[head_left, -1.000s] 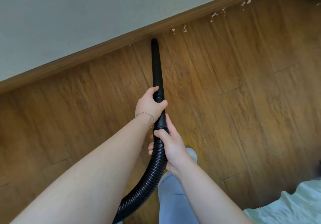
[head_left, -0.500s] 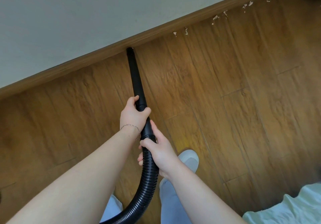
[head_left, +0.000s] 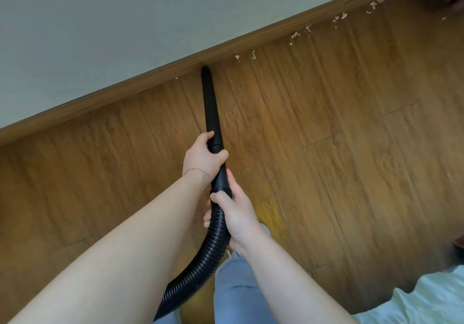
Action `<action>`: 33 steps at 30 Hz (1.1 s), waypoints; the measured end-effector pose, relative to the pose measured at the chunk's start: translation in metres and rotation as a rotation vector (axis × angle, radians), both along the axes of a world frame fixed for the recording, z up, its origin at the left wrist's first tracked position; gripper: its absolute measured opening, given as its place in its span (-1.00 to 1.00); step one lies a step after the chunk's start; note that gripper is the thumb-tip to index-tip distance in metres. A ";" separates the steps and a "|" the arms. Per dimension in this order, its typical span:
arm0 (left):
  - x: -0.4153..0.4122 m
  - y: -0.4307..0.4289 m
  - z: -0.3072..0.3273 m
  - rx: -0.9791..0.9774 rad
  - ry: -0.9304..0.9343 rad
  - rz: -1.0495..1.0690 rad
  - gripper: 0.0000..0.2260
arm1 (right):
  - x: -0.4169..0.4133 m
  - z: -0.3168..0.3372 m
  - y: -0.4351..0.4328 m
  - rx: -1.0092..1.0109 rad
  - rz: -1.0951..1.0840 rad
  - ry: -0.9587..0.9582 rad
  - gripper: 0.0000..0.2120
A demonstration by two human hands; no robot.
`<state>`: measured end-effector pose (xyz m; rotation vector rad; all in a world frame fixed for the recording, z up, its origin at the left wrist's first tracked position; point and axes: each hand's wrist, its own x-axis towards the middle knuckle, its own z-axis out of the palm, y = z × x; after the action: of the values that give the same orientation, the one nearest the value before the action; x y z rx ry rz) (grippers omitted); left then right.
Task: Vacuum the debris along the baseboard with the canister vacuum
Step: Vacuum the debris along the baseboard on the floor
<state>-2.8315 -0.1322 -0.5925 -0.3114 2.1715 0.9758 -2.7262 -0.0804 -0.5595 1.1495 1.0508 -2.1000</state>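
At the baseboard [head_left: 140, 78] your nozzle [head_left: 210, 102] tip sits, debris [head_left: 253, 55] trailing off to its right. Your left hand [head_left: 202, 156] clamps the nozzle, your right hand [head_left: 234, 212] the hose [head_left: 213, 245]. Sweep too fast and flakes may scatter.

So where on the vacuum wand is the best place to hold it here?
At the rear, as shown: left hand wrapped from the left around the wand where it thickens, right hand from the right on the cuff joining the hose. The thin tapered front stays free to reach the baseboard.
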 end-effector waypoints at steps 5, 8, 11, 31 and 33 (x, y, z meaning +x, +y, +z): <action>-0.009 0.023 -0.001 -0.006 -0.003 -0.009 -0.49 | -0.010 0.004 0.027 -0.003 -0.004 0.036 -0.35; -0.011 0.033 0.002 -0.018 -0.003 -0.030 -0.49 | -0.010 0.006 0.040 0.002 -0.015 0.037 -0.34; -0.012 0.048 0.005 0.007 -0.010 -0.051 -0.49 | -0.012 0.011 0.053 0.012 -0.035 0.032 -0.38; -0.049 0.107 0.014 0.008 -0.077 -0.303 -0.47 | -0.042 0.025 0.085 -0.002 -0.271 -0.009 -0.44; -0.057 0.107 0.013 -0.005 -0.069 -0.304 -0.47 | -0.048 0.023 0.085 0.009 -0.257 -0.009 -0.44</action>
<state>-2.8881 -0.0252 -0.5791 -0.0145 2.0826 0.7769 -2.7738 0.0050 -0.5367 1.3591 0.9517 -2.2836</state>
